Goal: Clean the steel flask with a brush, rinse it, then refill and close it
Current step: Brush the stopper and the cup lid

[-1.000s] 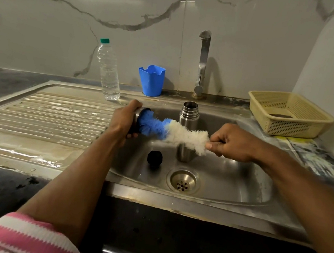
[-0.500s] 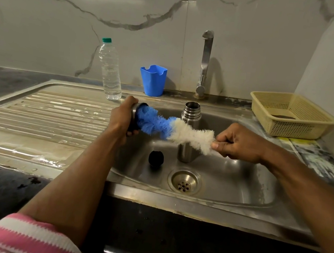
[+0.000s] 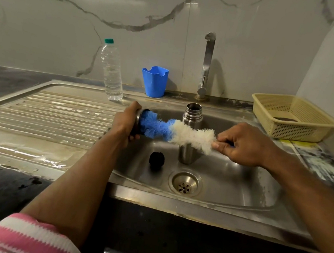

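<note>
Over the sink (image 3: 237,202), the left hand (image 3: 126,124) grips a steel cup lid (image 3: 137,123), its mouth turned rightward with the blue end of the brush (image 3: 179,133) pushed into it. Behind the brush's white bristles the steel flask (image 3: 192,117) stands upright and uncapped in the basin, a black stopper (image 3: 156,160) lying just to its left near the drain (image 3: 185,183). On the right, the right hand (image 3: 245,144) pinches the brush's handle end.
</note>
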